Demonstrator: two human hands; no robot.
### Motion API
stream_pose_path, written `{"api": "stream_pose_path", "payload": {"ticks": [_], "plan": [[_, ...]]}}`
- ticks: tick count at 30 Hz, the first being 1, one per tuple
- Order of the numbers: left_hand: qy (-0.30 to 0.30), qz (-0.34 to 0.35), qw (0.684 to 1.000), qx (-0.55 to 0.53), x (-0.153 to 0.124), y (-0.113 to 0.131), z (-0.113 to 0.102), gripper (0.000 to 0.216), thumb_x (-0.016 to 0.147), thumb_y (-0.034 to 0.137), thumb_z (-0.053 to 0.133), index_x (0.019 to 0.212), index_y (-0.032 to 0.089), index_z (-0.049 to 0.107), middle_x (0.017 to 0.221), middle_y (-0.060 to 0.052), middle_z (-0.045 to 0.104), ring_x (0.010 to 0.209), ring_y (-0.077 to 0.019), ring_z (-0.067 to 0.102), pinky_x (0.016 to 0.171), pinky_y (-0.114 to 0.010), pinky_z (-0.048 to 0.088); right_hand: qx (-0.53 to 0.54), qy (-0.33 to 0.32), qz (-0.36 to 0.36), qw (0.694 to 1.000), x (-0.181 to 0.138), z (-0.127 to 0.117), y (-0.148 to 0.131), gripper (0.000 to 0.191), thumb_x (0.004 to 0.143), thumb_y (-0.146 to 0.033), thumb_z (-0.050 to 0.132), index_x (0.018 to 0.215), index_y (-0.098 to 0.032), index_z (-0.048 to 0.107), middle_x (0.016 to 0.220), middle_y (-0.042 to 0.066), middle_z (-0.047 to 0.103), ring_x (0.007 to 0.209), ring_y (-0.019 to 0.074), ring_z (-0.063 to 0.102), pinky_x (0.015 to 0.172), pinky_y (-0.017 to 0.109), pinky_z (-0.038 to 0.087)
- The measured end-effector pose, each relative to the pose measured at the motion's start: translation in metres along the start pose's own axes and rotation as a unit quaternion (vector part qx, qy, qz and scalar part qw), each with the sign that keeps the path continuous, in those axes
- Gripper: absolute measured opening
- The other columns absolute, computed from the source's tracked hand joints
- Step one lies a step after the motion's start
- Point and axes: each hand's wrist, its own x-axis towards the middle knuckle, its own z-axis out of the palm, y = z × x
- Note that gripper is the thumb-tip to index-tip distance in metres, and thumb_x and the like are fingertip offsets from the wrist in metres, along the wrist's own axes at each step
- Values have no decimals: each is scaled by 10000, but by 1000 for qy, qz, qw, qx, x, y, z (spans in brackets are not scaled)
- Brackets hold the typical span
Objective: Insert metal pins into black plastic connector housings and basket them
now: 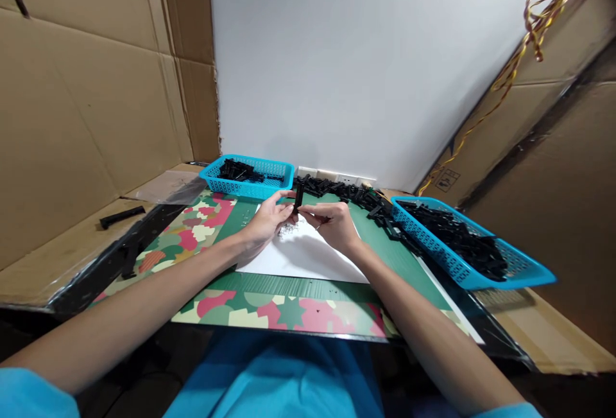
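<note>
My left hand (270, 217) grips a small black bar-shaped plastic part (299, 196), held upright over the work mat. Close against the lower end of that part, my right hand (334, 225) has its thumb and forefinger pinched together; whatever is between them is too small to make out. Below the hands lies a white sheet of paper (308, 261) with a little heap of tiny shiny metal pieces (289, 230) on it, partly hidden by my left hand.
A blue basket (269, 191) of black parts stands back left, another blue basket (443, 264) at right. Loose black parts (356, 194) line the mat's far edge. One black part (122, 217) lies at left. Cardboard (96, 84) walls both sides; yellow-brown wires (510, 78) hang at right.
</note>
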Motion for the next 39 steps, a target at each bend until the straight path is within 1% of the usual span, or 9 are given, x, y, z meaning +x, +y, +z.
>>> {"api": "stream_pose_path", "payload": {"ticks": [8,13,16,20,23,29,32,36,39], "plan": [[-33,5,999,25,-1,1,2,376,996,486,701,1232,216,589,745,18,549,604,-105,483,556,-231,335,-10,2,-17,1000,4,-10,3,218,975,-386,733,1064,-233,860,695,25,668,585,127,472,586,282,372],[-48,10,997,60,2,-4,-1,390,1019,561,631,1206,223,576,760,1,588,606,-120,495,563,-248,344,-26,-7,-12,1000,4,-12,1,217,994,-390,709,973,-234,859,735,38,693,596,135,507,594,291,385],[-48,51,984,161,3,-1,-7,401,1031,594,584,1183,223,591,779,-6,602,644,-143,538,601,-268,397,-45,-17,-18,999,3,-14,3,236,1006,-402,696,959,-239,860,689,26,640,583,132,477,586,293,357],[-70,157,911,375,1,11,-15,362,1026,543,615,1159,210,666,959,-57,690,841,-192,634,711,-299,455,-85,-30,-32,995,2,-16,11,264,1026,-404,668,953,-246,868,643,9,555,574,128,428,582,297,311],[-78,180,876,441,1,15,-20,314,966,470,725,1151,217,704,971,-57,727,848,-205,655,700,-308,459,-85,-37,-30,995,1,-14,17,236,1013,-375,685,945,-241,866,644,5,567,576,124,441,589,295,309],[-51,160,882,441,2,6,-24,193,912,385,783,1019,226,796,910,-69,792,787,-226,692,683,-333,478,-63,-104,60,991,3,-18,16,201,939,-394,756,895,-206,812,626,-21,530,580,121,398,578,277,292],[-65,158,882,439,1,1,-26,192,859,377,830,973,223,818,892,-79,805,805,-249,725,691,-345,499,-59,-123,79,988,5,-28,11,236,989,-421,687,996,-191,741,681,-23,513,622,134,409,590,267,301],[-86,158,873,453,0,-6,-28,151,826,355,855,929,246,832,904,-68,813,819,-259,742,684,-342,509,-62,-134,66,987,5,-33,11,255,1094,-323,473,1020,-191,679,931,57,651,810,180,553,725,287,412],[-94,159,864,468,0,-11,-29,113,815,335,863,892,257,834,903,-56,812,818,-258,739,686,-341,504,-106,-155,18,982,5,-31,15,322,1104,-275,451,942,-192,717,983,97,668,922,218,594,824,333,450]]}}
